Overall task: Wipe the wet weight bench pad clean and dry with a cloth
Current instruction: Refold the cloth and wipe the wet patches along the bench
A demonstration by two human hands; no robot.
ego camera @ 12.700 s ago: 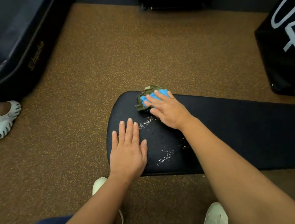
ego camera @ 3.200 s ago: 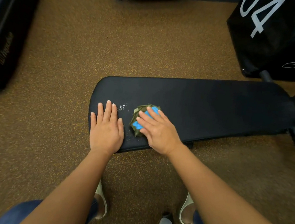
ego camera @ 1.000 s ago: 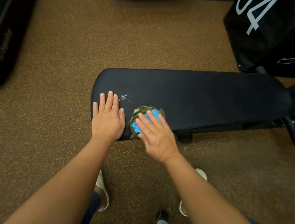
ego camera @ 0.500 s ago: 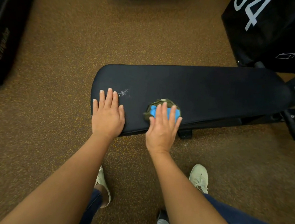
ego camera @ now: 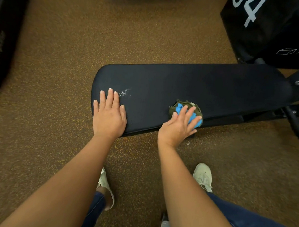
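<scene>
Brown speckled floor (ego camera: 152, 32) under the long black bench (ego camera: 210, 86). Black box with white numerals (ego camera: 270, 24) beyond the bench's far right end. Left hand (ego camera: 109, 115) flat on the bench's rounded end, fingers (ego camera: 110, 96) straight, close together. Right hand (ego camera: 178, 127) at the bench's near edge, fingers (ego camera: 188, 114) spread, pressing green-and-blue cloth (ego camera: 185, 104) onto the bench. Water droplets (ego camera: 124, 92) on the bench, just past the left fingertips.

Bare pad (ego camera: 220, 83) beyond the cloth (ego camera: 180, 108); black box (ego camera: 279, 25) behind.
</scene>
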